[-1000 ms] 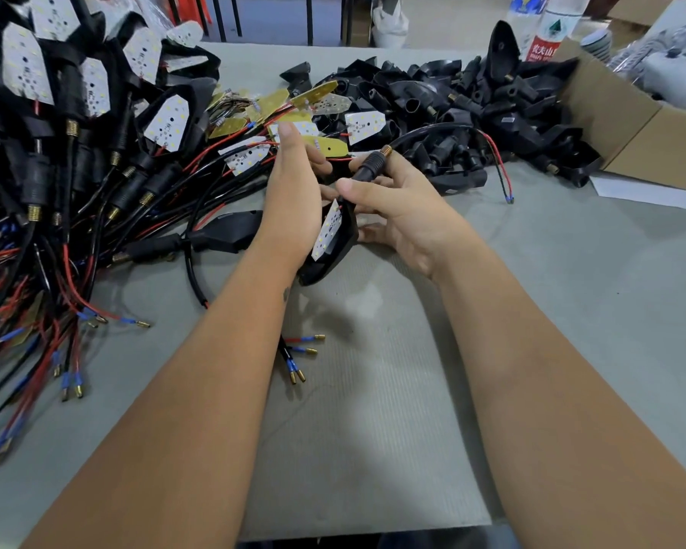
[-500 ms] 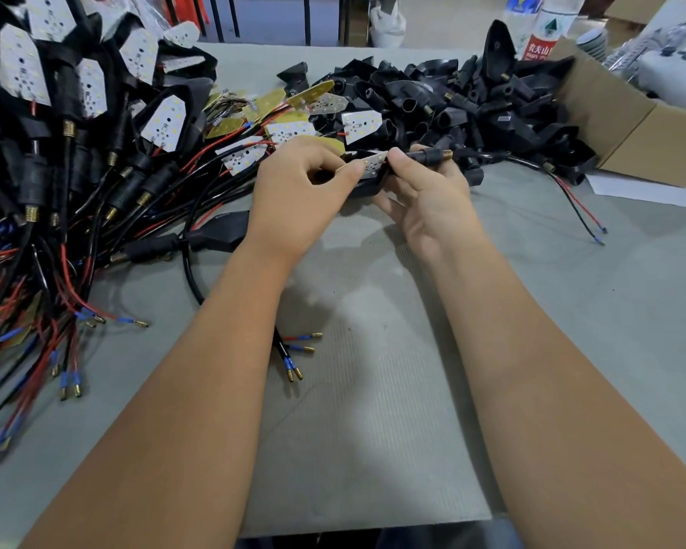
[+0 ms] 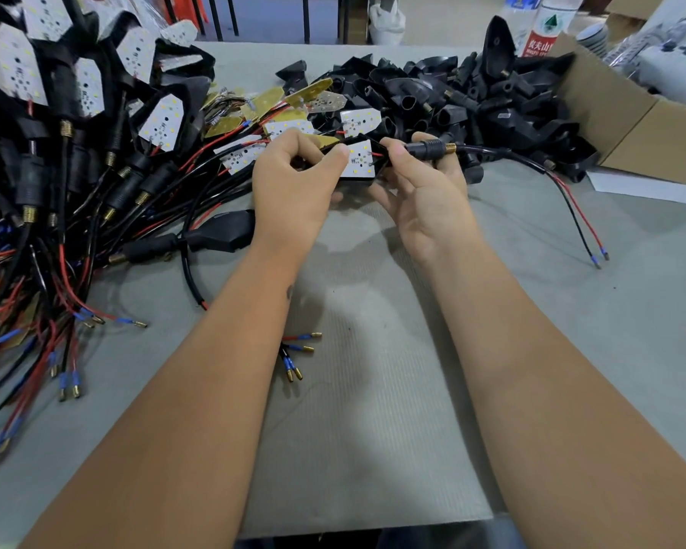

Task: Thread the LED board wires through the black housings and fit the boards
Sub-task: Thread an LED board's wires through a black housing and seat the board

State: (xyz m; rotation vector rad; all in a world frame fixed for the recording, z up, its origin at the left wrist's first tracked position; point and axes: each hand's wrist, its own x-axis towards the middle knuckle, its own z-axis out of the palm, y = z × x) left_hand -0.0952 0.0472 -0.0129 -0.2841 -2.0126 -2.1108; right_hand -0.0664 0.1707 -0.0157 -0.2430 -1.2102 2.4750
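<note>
Above the middle of the table I hold a black housing [image 3: 367, 180] with a white LED board [image 3: 360, 159] lying face up in it. My left hand [image 3: 294, 184] grips its left end, thumb pressing on the board. My right hand [image 3: 420, 184] grips the right end, where the threaded stem [image 3: 432, 147] with a brass tip sticks out. The board's red and black wires [image 3: 571, 200] run out of the stem and trail to the right across the table.
A big heap of finished housings with wires [image 3: 76, 172] fills the left side. Loose LED boards [image 3: 286, 124] lie behind my hands. Empty black housings [image 3: 472, 97] are piled at the back right, beside a cardboard box [image 3: 630, 124] and bottles [image 3: 543, 25].
The housing went from hanging tilted with its stem pointing up to lying level with the board facing up. Both hands rose and moved away from me. The wires swung out to the right.
</note>
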